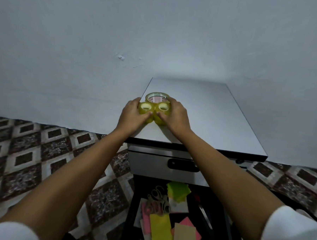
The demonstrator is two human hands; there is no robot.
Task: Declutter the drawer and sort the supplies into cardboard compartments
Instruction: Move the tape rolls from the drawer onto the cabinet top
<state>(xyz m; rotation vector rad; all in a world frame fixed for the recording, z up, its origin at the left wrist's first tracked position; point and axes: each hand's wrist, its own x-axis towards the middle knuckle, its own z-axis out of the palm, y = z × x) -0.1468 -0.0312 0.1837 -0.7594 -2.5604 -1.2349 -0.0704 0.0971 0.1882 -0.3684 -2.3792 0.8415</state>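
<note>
Three clear-yellow tape rolls sit together on the white cabinet top (205, 115) near its left edge. My left hand (131, 116) grips the left small roll (145, 108). My right hand (176, 117) grips the right small roll (163, 109). A larger roll (157, 97) stands just behind them, touching both. Below, the open black drawer (133, 201) holds scissors (157, 195), green sticky notes (178, 190), yellow paper (161, 230), pink notes (187, 223) and other paper slips.
A closed drawer front with a black handle (183, 165) sits above the open drawer. A grey-white wall (83, 61) rises behind the cabinet. Patterned floor tiles (42, 150) lie left and right. No cardboard compartments are in view.
</note>
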